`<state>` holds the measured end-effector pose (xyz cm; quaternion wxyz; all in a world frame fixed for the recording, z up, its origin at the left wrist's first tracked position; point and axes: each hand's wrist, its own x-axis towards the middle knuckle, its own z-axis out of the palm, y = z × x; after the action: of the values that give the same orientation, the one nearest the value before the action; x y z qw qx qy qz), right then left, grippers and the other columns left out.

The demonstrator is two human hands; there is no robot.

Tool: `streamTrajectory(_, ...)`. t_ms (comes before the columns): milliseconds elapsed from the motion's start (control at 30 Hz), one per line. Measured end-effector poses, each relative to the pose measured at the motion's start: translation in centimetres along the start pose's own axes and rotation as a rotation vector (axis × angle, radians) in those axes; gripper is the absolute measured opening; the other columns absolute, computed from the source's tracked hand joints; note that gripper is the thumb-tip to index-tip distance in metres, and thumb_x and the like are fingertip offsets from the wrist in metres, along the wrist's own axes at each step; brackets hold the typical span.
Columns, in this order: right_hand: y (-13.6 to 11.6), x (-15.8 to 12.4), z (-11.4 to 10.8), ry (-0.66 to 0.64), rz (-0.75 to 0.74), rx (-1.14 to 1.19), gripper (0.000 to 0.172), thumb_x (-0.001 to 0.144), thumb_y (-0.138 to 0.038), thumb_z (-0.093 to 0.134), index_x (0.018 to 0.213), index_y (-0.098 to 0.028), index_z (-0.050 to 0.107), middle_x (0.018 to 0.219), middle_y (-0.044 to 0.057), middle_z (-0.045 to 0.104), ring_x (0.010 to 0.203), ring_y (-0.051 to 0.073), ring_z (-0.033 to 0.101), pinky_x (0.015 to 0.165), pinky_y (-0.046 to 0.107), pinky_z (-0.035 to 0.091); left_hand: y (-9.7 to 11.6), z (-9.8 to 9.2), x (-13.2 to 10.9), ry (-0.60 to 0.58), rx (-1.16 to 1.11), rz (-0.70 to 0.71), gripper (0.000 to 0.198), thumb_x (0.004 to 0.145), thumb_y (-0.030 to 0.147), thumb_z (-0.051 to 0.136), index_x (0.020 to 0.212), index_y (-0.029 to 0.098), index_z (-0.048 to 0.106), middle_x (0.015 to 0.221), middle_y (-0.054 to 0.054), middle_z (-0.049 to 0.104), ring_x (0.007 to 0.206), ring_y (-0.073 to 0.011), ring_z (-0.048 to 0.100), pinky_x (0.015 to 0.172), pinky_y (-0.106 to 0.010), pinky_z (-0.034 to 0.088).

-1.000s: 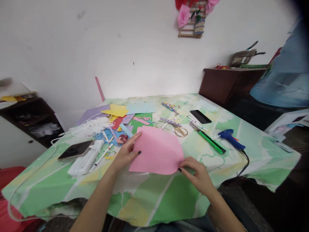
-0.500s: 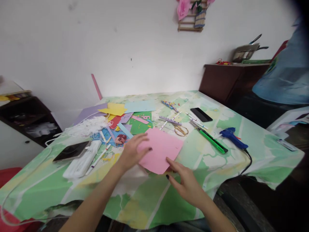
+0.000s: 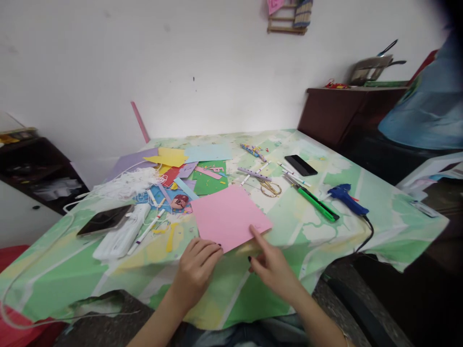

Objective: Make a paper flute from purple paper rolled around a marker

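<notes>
Paper (image 3: pixel 226 217), pink, lies in the head view on the tabletop (image 3: pixel 314 241), to the near left of the scissors (image 3: pixel 270 189), directly before our hands. Its long axis we cannot tell. Our left hand (image 3: pixel 198 265), farther from the scissors, curls at the near corner; whether it pinches, we cannot tell. Our right hand (image 3: pixel 273 267), nearer the scissors, is partly open, gripping nothing, forefinger touching the paper.

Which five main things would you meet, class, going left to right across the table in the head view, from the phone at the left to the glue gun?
Phone at the left → pink sheet → gold-handled scissors → green cutter → blue glue gun
</notes>
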<state>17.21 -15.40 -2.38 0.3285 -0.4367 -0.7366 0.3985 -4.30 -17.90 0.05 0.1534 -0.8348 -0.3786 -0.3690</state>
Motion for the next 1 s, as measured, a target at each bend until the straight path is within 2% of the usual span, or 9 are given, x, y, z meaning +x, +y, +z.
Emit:
streamTrajectory(67, 1.5, 0.0, -1.6, 0.085, 0.070, 0.083, 0.072, 0.080, -0.018, 0.046, 0.145, -0.011, 0.018, 0.069, 0.005, 0.069, 0.056, 0.019, 0.065, 0.052, 0.029, 0.053, -0.4, 0.0, -0.5, 0.015, 0.017, -0.016, 0.023, 0.082, 0.002, 0.048, 0.094, 0.015, 0.062, 0.086, -0.007, 0.069, 0.084, -0.0181, 0.060, 0.074, -0.034, 0.047)
streamTrajectory(133, 2.9, 0.1, -3.4, 0.192, 0.140, 0.149, 0.071, 0.080, -0.021, 0.048, 0.145, -0.014, 0.020, 0.096, 0.013, 0.069, 0.057, 0.018, 0.067, 0.052, 0.030, 0.055, -0.7, 0.1, -1.0, 0.024, 0.051, -0.021, 0.022, 0.082, 0.002, 0.049, 0.094, 0.015, 0.062, 0.086, -0.006, 0.069, 0.084, -0.0182, 0.062, 0.075, -0.034, 0.048)
streamTrajectory(233, 3.9, -0.1, -5.7, 0.356, 0.164, 0.161, 0.066, 0.082, -0.026, 0.049, 0.143, -0.019, 0.024, 0.134, 0.020, 0.047, 0.052, 0.015, 0.066, 0.047, 0.029, 0.056, -1.1, 0.5, -1.4, 0.031, 0.091, -0.039, 0.020, 0.083, 0.004, 0.050, 0.093, 0.016, 0.063, 0.085, -0.006, 0.070, 0.083, -0.0176, 0.063, 0.076, -0.033, 0.050)
streamTrajectory(333, 3.2, -0.1, -6.8, 0.460, 0.054, -0.093, 0.052, 0.083, -0.025, 0.050, 0.134, -0.021, 0.042, 0.133, 0.016, 0.049, 0.057, 0.015, 0.067, 0.055, 0.031, 0.057, -1.2, 0.8, -1.6, 0.028, 0.090, -0.060, 0.019, 0.084, 0.006, 0.049, 0.093, 0.016, 0.063, 0.087, -0.006, 0.070, 0.083, -0.0163, 0.065, 0.077, -0.030, 0.053)
streamTrajectory(400, 2.3, 0.3, -6.8, 0.507, -0.134, -0.354, 0.036, 0.082, -0.024, 0.054, 0.118, -0.022, 0.059, 0.123, 0.012, 0.059, 0.081, 0.023, 0.068, 0.074, 0.040, 0.056, -1.2, 0.8, -1.7, 0.017, 0.070, -0.088, 0.018, 0.086, 0.009, 0.050, 0.094, 0.016, 0.063, 0.089, -0.006, 0.070, 0.082, -0.0156, 0.065, 0.076, -0.029, 0.054)
streamTrajectory(500, 1.3, 1.7, -6.3, 0.412, -0.428, -0.554, 0.022, 0.081, -0.022, 0.058, 0.102, -0.023, 0.067, 0.120, 0.009, 0.062, 0.113, 0.029, 0.052, 0.092, 0.052, 0.044, -1.3, 0.8, -1.8, 0.007, 0.022, -0.164, 0.015, 0.086, 0.013, 0.052, 0.095, 0.016, 0.064, 0.090, -0.006, 0.070, 0.083, -0.0147, 0.065, 0.078, -0.028, 0.054)
streamTrajectory(667, 1.8, 4.5, -5.6, 0.168, -0.668, -0.443, 0.014, 0.084, -0.017, 0.056, 0.091, -0.022, 0.067, 0.098, 0.006, 0.070, 0.100, 0.022, 0.055, 0.084, 0.043, 0.049, -1.5, 0.8, -2.1, -0.001, -0.051, -0.223, 0.013, 0.084, 0.013, 0.055, 0.093, 0.018, 0.064, 0.091, -0.006, 0.070, 0.087, -0.0146, 0.066, 0.081, -0.028, 0.054)
streamTrajectory(767, 2.5, 5.1, -5.7, 0.156, -0.666, -0.397, 0.014, 0.085, -0.016, 0.055, 0.089, -0.022, 0.066, 0.087, 0.004, 0.071, 0.090, 0.020, 0.057, 0.079, 0.040, 0.049, -1.7, 0.6, -2.3, 0.007, -0.119, -0.248, 0.011, 0.083, 0.013, 0.057, 0.089, 0.018, 0.065, 0.090, -0.005, 0.070, 0.087, -0.0146, 0.066, 0.081, -0.028, 0.054)
streamTrajectory(1000, 2.5, 5.4, -6.7, 0.032, -0.536, -0.349, 0.009, 0.086, -0.018, 0.055, 0.084, -0.021, 0.063, 0.091, 0.006, 0.068, 0.092, 0.020, 0.054, 0.080, 0.039, 0.047, -2.1, 0.5, -2.6, 0.017, -0.260, -0.414, 0.007, 0.080, 0.014, 0.061, 0.079, 0.019, 0.066, 0.091, -0.004, 0.071, 0.087, -0.0151, 0.066, 0.080, -0.028, 0.054)
